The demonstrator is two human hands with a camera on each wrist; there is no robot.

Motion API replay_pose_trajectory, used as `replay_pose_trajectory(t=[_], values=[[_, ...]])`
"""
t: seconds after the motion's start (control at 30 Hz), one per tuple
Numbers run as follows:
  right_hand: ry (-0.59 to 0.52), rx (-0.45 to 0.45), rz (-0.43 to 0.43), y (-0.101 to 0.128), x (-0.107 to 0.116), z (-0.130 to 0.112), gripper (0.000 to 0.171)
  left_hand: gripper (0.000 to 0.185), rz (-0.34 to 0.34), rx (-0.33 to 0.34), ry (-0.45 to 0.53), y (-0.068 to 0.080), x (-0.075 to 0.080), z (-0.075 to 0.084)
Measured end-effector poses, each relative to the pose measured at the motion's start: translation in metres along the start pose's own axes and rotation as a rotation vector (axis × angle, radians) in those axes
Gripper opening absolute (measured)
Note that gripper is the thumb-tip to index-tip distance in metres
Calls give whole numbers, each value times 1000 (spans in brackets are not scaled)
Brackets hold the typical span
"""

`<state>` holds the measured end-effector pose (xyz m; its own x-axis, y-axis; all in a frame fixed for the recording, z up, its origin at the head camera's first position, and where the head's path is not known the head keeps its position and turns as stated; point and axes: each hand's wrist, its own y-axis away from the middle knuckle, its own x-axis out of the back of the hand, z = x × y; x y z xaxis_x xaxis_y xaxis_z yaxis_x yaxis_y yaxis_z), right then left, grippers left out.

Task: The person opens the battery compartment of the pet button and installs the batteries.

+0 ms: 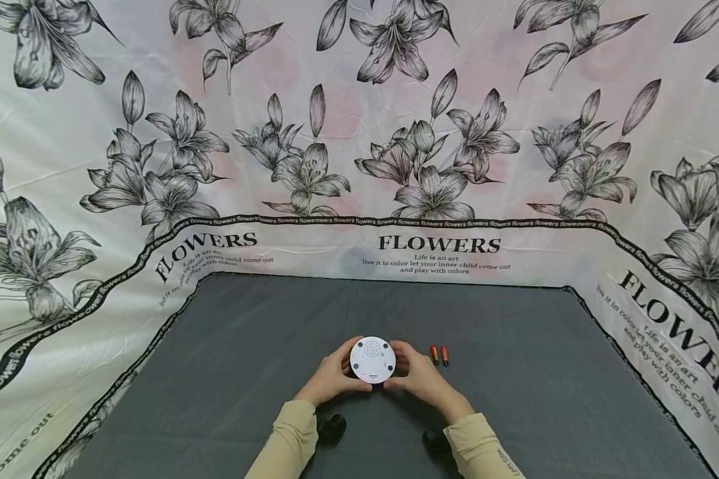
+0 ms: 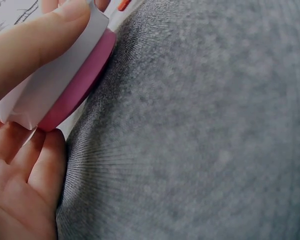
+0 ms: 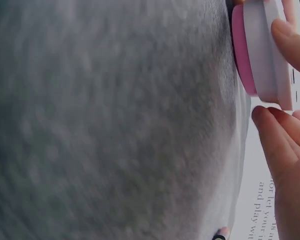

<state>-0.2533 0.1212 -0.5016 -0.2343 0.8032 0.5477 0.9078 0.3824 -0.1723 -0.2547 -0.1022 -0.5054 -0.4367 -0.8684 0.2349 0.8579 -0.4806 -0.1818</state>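
Note:
A round white device has its flat face toward the head camera, with a cluster of small holes and several dark round spots near its rim. In the left wrist view the same device shows a pink band on the side toward the cloth. My left hand grips its left edge between thumb and fingers. Opposite it, my right hand holds the right edge, its thumb on the white side. Two small red-and-black batteries lie just right of my right hand.
Dark grey cloth covers the table. A flower-printed white sheet rises behind it and along both sides. Black wrist-worn pieces show near both sleeves.

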Motion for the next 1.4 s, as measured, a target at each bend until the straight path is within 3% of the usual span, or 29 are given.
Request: replay_pose_trajectory(t=[0.17, 0.43, 0.77, 1.13, 1.4], values=[[33, 19, 21, -1, 5, -4, 80, 91, 1, -11, 12, 0, 1, 1], [148, 115, 69, -5, 11, -14, 64, 89, 3, 4, -3, 1, 2, 0], [343, 244, -1, -12, 7, -13, 60, 88, -7, 12, 4, 1, 3, 3], [435, 248, -64, -15, 5, -15, 61, 88, -10, 12, 11, 2, 2, 3], [624, 388, -58, -18, 5, -21, 51, 87, 6, 10, -25, 2, 1, 6]])
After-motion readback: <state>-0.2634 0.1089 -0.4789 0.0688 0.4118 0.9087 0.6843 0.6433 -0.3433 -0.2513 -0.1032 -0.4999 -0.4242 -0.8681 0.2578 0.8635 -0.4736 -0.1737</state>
